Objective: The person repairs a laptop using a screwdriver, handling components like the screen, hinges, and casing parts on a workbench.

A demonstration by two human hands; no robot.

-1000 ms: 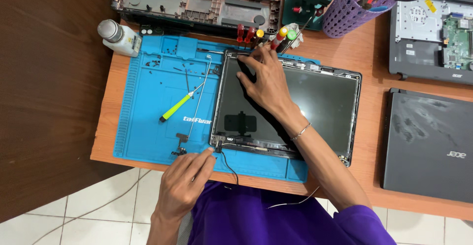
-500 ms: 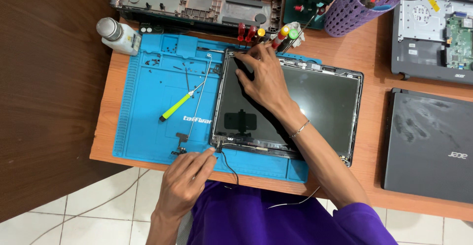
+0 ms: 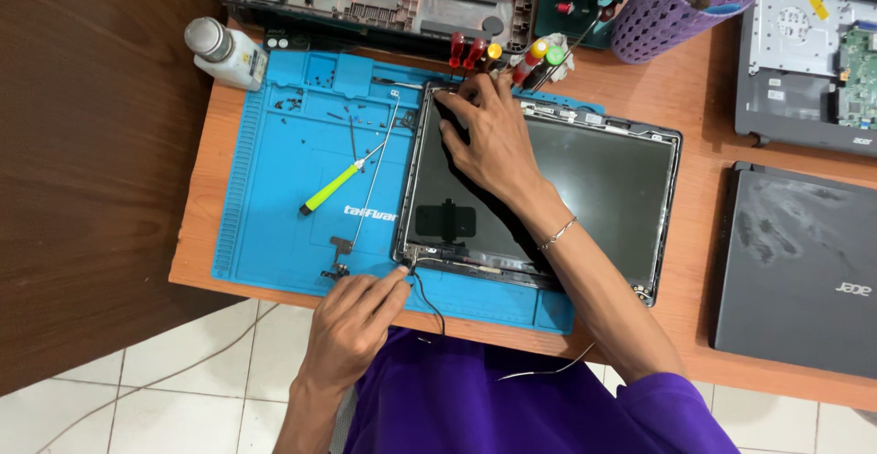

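Pinching the screen panel's (image 3: 548,189) near-left corner with my left hand (image 3: 352,326), I press my right hand (image 3: 489,139) flat at its far-left corner. Panel lies across the blue mat (image 3: 292,198): thin, fragile glass; grip edges only.

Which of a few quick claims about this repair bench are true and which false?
1. The right hand rests on the laptop screen panel. True.
2. The left hand holds the screwdriver. False: the green-handled screwdriver lies alone on the blue mat; the left hand's fingertips are at the panel's near corner, by a black cable.
3. A white bottle stands at the mat's far left corner. True.
4. The purple basket is empty. False: tools stick out of it.
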